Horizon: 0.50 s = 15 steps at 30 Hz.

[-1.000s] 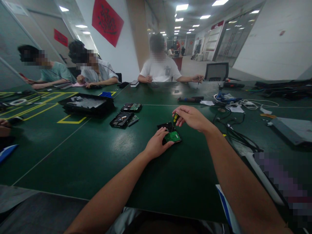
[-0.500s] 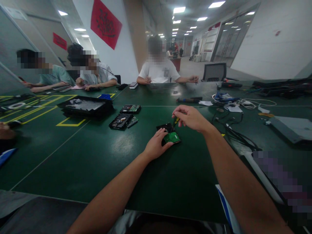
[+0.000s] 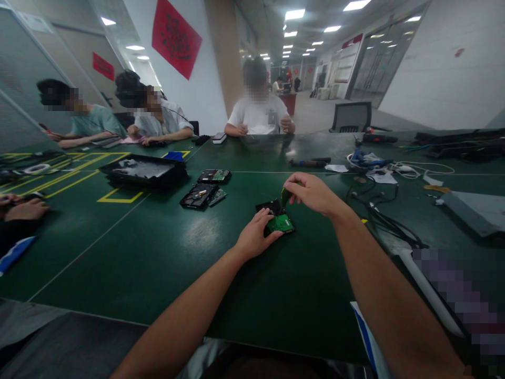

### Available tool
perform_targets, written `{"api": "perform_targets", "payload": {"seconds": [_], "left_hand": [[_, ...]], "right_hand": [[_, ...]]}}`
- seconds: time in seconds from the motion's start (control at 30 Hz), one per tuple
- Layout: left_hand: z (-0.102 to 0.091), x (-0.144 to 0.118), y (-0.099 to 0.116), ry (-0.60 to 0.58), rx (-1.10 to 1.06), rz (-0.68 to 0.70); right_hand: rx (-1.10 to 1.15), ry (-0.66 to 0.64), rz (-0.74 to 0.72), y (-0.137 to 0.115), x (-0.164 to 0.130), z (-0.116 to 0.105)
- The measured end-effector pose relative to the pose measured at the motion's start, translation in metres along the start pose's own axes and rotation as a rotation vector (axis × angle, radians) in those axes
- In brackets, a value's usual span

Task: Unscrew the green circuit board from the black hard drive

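A hard drive [image 3: 282, 224] with a green circuit board lies on the green table in front of me. My left hand [image 3: 259, 231] holds it down from the left, thumb along the near edge and fingertips on its top. My right hand [image 3: 310, 192] is closed round the dark and yellow handle of a screwdriver [image 3: 284, 197]. The screwdriver stands nearly upright over the far part of the drive. Its tip is too small to make out, so I cannot tell whether it sits in a screw.
Left of the drive lie an opened hard drive [image 3: 198, 196], a loose circuit board [image 3: 218, 197] and another drive [image 3: 213, 176]. Beyond is a black tray [image 3: 144, 171]. Dark cables [image 3: 382, 223] and a grey metal case [image 3: 475, 210] lie right. Several people sit around the table.
The screwdriver handle now shows more of its dark side, while my hands stay at the drive. The view has shifted slightly. The person opposite has drawn one outstretched hand inward.
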<state>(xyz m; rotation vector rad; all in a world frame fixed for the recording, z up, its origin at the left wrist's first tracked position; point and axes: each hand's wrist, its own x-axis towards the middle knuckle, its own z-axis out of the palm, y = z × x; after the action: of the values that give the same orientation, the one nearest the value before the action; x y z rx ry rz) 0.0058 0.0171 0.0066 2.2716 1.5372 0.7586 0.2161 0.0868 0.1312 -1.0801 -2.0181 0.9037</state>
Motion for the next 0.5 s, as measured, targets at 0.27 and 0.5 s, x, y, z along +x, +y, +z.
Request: {"api": "perform_targets", "payload": {"seconds": [0.27, 0.5], "left_hand": [[-0.0003, -0.0002, 0.0002, 0.008, -0.009, -0.005], [0.0000, -0.0002, -0.0001, 0.008, -0.012, 0.002]], "right_hand": [[0.175, -0.081, -0.018, -0.0011, -0.0006, 0.0026], [0.060, -0.049, -0.052, -0.0014, 0.0001, 0.0009]]}}
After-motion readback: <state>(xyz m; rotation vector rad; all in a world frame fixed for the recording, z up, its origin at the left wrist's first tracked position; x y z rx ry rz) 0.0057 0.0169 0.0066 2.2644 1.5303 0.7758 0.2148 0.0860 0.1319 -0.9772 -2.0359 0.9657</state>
